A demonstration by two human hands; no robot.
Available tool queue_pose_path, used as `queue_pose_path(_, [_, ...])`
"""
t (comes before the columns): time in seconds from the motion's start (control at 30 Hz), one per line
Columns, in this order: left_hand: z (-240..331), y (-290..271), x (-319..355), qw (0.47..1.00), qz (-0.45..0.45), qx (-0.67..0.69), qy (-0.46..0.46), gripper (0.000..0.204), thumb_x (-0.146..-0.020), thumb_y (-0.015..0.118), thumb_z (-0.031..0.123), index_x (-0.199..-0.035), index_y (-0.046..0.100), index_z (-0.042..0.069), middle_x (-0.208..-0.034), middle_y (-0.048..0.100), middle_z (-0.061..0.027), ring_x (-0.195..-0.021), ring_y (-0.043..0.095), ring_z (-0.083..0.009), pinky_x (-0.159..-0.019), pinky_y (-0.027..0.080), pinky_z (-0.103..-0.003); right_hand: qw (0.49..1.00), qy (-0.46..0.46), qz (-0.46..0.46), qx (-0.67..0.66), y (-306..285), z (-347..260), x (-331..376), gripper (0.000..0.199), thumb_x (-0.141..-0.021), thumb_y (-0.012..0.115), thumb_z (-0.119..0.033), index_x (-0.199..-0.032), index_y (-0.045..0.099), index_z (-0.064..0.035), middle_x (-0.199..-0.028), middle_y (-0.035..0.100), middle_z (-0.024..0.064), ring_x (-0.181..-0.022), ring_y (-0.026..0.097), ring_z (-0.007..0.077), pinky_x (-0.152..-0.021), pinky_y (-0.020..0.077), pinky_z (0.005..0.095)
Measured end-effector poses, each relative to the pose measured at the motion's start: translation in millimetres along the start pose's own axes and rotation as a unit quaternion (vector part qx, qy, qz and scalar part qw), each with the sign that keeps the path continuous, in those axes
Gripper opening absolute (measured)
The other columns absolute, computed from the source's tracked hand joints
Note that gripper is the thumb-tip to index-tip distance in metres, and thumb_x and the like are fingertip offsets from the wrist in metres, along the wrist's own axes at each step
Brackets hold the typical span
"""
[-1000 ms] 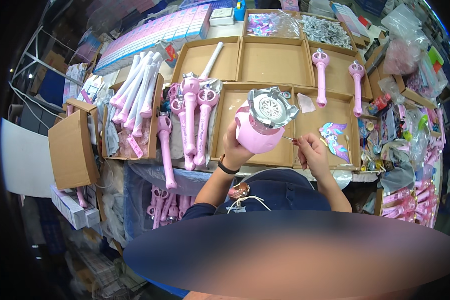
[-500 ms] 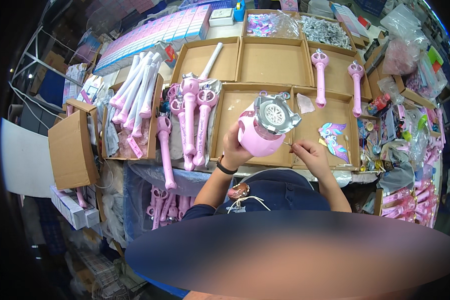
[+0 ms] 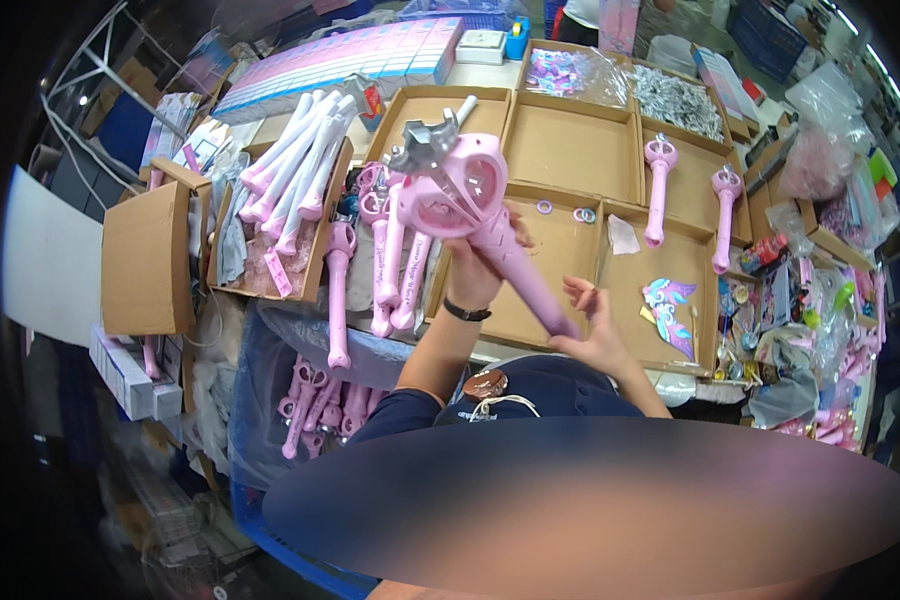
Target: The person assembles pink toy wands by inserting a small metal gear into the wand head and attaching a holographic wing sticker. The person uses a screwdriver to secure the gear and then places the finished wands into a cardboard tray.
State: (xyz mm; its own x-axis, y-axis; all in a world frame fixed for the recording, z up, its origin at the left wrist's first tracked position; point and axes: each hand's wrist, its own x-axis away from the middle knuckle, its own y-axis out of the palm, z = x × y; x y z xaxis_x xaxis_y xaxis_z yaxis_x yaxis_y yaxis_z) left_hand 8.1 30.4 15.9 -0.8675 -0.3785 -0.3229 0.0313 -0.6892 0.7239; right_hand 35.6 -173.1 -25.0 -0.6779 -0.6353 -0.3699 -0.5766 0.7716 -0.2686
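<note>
A pink toy wand [image 3: 523, 276] with a round openwork head and a silver winged crown piece [image 3: 425, 143] is tilted in front of me, head up and to the left. My left hand [image 3: 473, 275] is closed around it just below the head. The handle's lower end meets my right hand [image 3: 598, 333], whose thumb lies at that end while the fingers stand apart, partly curled. A thin upright line shows above the right fingers; whether it is a tool I cannot tell. Beneath the wand is a cardboard tray [image 3: 530, 245] with small rings [image 3: 584, 215] in it.
Pink wands [image 3: 385, 270] lie to the left, by a box of white-and-pink handles [image 3: 295, 175]. Two more wands [image 3: 658, 185] rest on trays at right, near winged decorations [image 3: 672, 315]. Silver parts [image 3: 678, 100] fill a far tray. A blue crate [image 3: 253, 480] holds wands below left.
My left hand has turned the wand, so its crown faces up-left and its handle slopes down-right. The right fingers, pinching a thin metal piece before, have spread at the handle end. The view has shifted.
</note>
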Motion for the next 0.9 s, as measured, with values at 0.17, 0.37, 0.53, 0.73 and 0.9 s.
queue_pose_path(0.17, [-0.4,11.6,-23.0,0.995,0.02,0.099,0.018,0.091,-0.062,0.055,0.075,-0.123,0.041,0.009,-0.103,0.052,-0.0049,-0.079,0.055,-0.0156,-0.072,0.044,-0.035,0.998,0.07,0.003,0.005,16.0,8.9,8.5,0.056,-0.064,0.08,-0.021,-0.088,0.031,-0.005,-0.081,0.051,0.0116,-0.067,0.047,0.0185,-0.059,0.0429,0.0306])
queue_pose_path(0.37, [-13.2,14.0,-19.0,0.996,0.017,0.051,-0.066,0.07,-0.079,0.05,0.062,-0.12,0.04,0.006,-0.1,0.056,-0.0084,-0.081,0.058,-0.0175,-0.074,0.05,-0.036,0.994,0.065,0.062,0.066,25.7,7.8,17.4,0.054,-0.066,0.08,-0.022,-0.088,0.034,-0.0043,-0.077,0.051,0.0136,-0.065,0.054,0.0226,-0.059,0.0454,0.033])
queue_pose_path(0.53, [-28.9,18.5,-2.5,0.996,0.008,-0.047,-0.081,0.042,-0.088,0.053,0.026,-0.121,0.034,0.006,-0.101,0.053,-0.0105,-0.08,0.058,-0.0178,-0.071,0.05,-0.032,0.99,0.073,0.091,0.085,27.3,11.8,22.7,0.053,-0.067,0.08,-0.021,-0.088,0.034,-0.004,-0.08,0.053,0.0156,-0.066,0.055,0.0231,-0.062,0.047,0.034])
queue_pose_path(0.73, [-29.0,20.8,-2.2,0.997,0.003,-0.03,-0.075,0.046,-0.082,0.056,0.01,-0.122,0.032,0.009,-0.105,0.051,-0.011,-0.078,0.057,-0.0179,-0.067,0.049,-0.031,0.992,0.083,0.098,0.007,31.4,19.6,25.3,0.054,-0.067,0.08,-0.021,-0.088,0.033,-0.004,-0.085,0.054,0.016,-0.072,0.053,0.0191,-0.065,0.0459,0.0316])
queue_pose_path(0.9, [-31.8,21.2,0.0,0.997,0.014,-0.011,-0.076,0.05,-0.08,0.057,0.007,-0.123,0.031,0.009,-0.106,0.051,-0.0113,-0.077,0.057,-0.0186,-0.066,0.049,-0.032,0.991,0.099,0.086,-0.006,30.4,23.0,26.8,0.055,-0.067,0.08,-0.019,-0.088,0.031,-0.0039,-0.089,0.054,0.0167,-0.075,0.052,0.0179,-0.067,0.0455,0.0309])
